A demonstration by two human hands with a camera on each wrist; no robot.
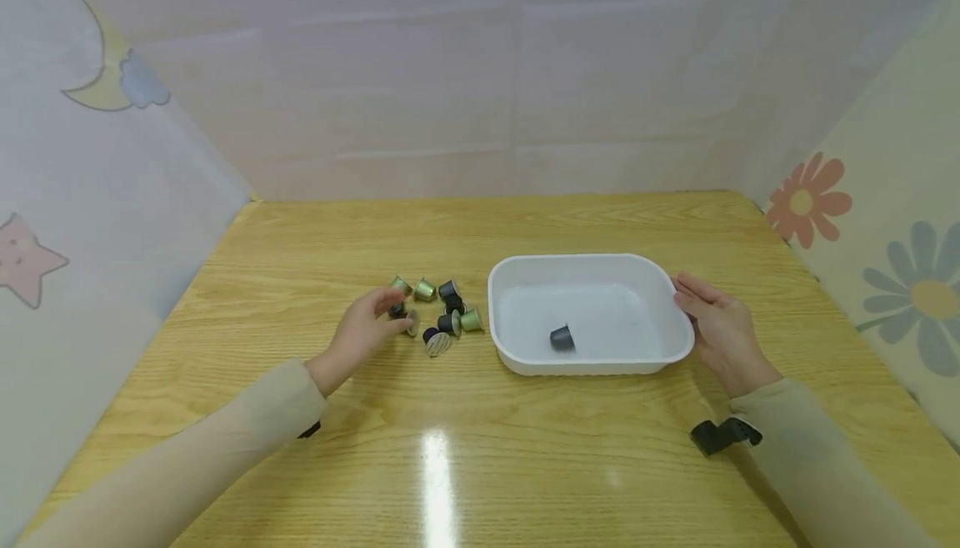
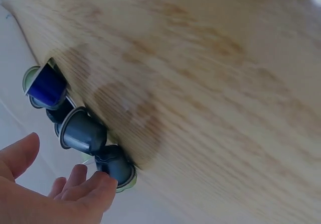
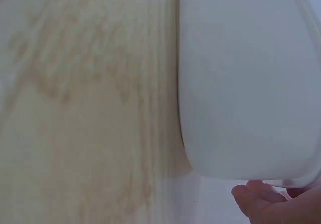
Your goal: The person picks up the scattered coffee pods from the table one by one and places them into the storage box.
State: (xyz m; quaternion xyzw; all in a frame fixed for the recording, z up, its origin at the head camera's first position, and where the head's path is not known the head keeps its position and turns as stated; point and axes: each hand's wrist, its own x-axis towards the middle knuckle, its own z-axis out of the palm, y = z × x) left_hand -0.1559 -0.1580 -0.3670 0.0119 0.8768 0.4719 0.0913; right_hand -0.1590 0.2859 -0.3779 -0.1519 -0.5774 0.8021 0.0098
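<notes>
My left hand (image 1: 365, 329) reaches in at the left side of a loose cluster of coffee capsules, thumb and fingers apart. Its fingertips touch or nearly touch a dark capsule (image 2: 114, 164) in the left wrist view. Beside that one lie a grey-blue capsule (image 2: 84, 132) and a deep blue capsule (image 2: 47, 86). Green capsules (image 1: 425, 290) are among the cluster too. On the right stands a white tray (image 1: 588, 363) with one dark grey capsule (image 1: 562, 339) inside. My right hand (image 1: 723, 333) rests against the tray's right end, its fingers below the rim in the right wrist view.
The wooden table (image 1: 570, 465) carries the tray and capsules. A pale cloth wall (image 1: 510, 98) rises behind it, with printed cloth on both sides. Black straps, one with a dark device (image 1: 723, 435), sit at the wrists.
</notes>
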